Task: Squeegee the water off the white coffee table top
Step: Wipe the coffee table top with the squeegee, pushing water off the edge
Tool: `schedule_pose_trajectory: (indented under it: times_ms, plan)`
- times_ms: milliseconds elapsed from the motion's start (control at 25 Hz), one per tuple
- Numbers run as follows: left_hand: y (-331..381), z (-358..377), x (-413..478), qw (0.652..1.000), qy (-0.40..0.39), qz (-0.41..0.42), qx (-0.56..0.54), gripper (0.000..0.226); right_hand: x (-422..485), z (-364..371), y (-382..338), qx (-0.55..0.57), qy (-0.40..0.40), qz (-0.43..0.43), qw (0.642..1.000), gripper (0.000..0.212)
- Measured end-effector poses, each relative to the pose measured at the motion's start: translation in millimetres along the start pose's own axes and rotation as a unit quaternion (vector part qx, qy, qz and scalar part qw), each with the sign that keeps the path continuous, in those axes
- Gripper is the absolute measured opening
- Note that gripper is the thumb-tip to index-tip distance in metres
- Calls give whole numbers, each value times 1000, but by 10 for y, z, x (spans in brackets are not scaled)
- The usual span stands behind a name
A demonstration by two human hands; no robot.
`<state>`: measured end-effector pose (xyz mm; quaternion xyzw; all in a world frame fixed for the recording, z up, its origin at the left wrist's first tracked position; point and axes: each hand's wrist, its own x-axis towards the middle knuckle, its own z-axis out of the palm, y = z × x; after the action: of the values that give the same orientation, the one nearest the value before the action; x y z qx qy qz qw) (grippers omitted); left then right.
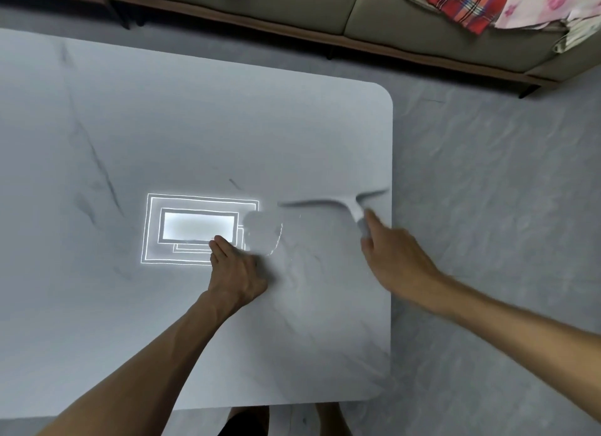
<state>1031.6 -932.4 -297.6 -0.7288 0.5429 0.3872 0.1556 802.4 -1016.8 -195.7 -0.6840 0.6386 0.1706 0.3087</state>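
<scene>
The white coffee table top (195, 136) fills the left and middle of the view, glossy with faint grey veins. A white squeegee (335, 203) lies blurred across its right side, blade running left to right near the right edge. My right hand (396, 260) grips the squeegee's handle, index finger stretched along it. My left hand (234, 269) rests flat on the table top with fingers straight. A thin film of water (263, 234) shows as a rounded patch between my hands.
A bright ceiling light reflection (198, 229) glares on the table by my left fingers. A grey-green sofa (292, 6) with plaid and pink cloths (468, 2) stands beyond the table. Grey floor (487, 207) lies to the right.
</scene>
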Motion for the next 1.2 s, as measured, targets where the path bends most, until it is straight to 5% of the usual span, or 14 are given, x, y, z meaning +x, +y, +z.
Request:
schedule_pose_trajectory:
  times_ms: [200,280,800,1040,1200]
  plan:
    - [-39,-3,3,1000,-13,12,0,32,1237,-659,-326,86,129,75,985,56]
    - [-47,-3,9,1000,-13,15,3,31,1420,-764,-353,165,119,128,971,57]
    - [-73,49,-12,1000,14,15,1,31,-486,488,81,97,-91,102,986,69]
    - [-261,210,-61,997,68,26,-20,22,313,-141,-250,234,39,156,959,56]
    - [-367,573,-369,991,128,36,-19,21,687,-199,-505,149,28,108,982,80]
